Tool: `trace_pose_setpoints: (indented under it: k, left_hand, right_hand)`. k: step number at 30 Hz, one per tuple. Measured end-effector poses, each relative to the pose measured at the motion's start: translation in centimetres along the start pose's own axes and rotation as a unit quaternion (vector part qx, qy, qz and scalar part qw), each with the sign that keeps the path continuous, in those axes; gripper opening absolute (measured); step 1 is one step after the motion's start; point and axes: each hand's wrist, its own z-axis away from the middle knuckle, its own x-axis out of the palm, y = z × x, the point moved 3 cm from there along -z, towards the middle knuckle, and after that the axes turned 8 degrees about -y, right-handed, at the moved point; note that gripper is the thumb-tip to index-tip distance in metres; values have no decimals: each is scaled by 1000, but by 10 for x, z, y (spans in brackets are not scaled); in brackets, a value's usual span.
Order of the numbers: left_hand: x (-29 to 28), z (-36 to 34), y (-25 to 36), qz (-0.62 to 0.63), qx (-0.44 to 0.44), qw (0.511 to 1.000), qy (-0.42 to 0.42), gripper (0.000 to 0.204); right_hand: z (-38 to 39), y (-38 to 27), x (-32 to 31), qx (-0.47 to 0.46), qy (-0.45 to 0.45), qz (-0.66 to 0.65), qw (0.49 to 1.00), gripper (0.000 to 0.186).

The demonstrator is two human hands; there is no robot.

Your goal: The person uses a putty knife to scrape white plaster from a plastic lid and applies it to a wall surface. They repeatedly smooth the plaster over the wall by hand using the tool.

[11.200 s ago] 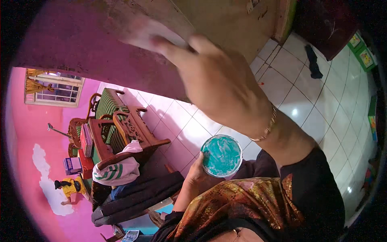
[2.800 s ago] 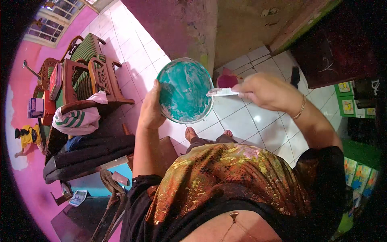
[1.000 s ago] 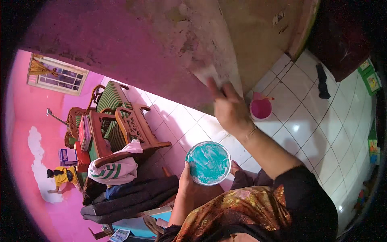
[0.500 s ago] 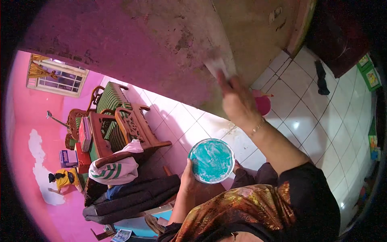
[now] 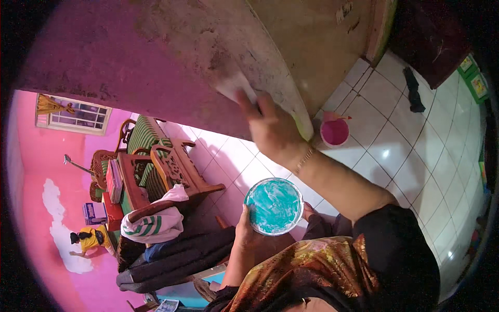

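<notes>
My right hand [image 5: 275,130] is raised against the wall [image 5: 171,62], fingers closed around a putty knife [image 5: 236,89]. Its flat, whitish blade meets the wall beside a rough dark patch, and motion blurs the tip. Low in front of my body, my left hand [image 5: 245,229] grips a round container lid [image 5: 274,206] by its left edge. The lid is teal inside with a pale rim, and white paste is smeared over it. Most of the left fingers are hidden beneath the lid.
A pink bucket [image 5: 334,132] stands on the white tiled floor [image 5: 387,138], right of the wall's end. Carved wooden chairs [image 5: 176,171] with striped cushions fill the left, draped with clothes [image 5: 176,255]. A person in yellow [image 5: 93,238] is at the far pink wall.
My right hand and the putty knife have moved left across the wall. More of the pink bucket shows. My left hand and the lid have stayed nearly in place.
</notes>
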Motion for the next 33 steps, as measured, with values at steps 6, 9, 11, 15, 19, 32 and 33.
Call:
trace_pose_setpoints:
  k: [6,9,11,15,19,32,33]
  left_hand:
    - [-3,3,0,1,11,1000,1,62]
    - [-12,4,-2,19,12,999,-33,62]
    - [-6,4,-2,32,4,998,-62,62]
    - [-2,-5,-7,18,-9,1000,-9,59]
    - [-12,-4,-12,85,-17,996,-19,58]
    - [-39,-15,-30,122,13,991,-48,57]
    - [-38,-12,-30,123,13,991,-46,57]
  right_hand:
    - [39,9,-61,65,-150,-204,965,34]
    - [-6,-25,-91,137,-187,-409,883,26]
    - [-40,-36,-90,168,-180,-525,815,36]
    - [-52,10,-27,185,-152,-416,877,42]
    - [-4,38,4,264,-210,-421,842,44]
    - [-51,-39,-71,35,-65,18,997,64]
    - [-43,-32,-59,35,-66,16,997,64]
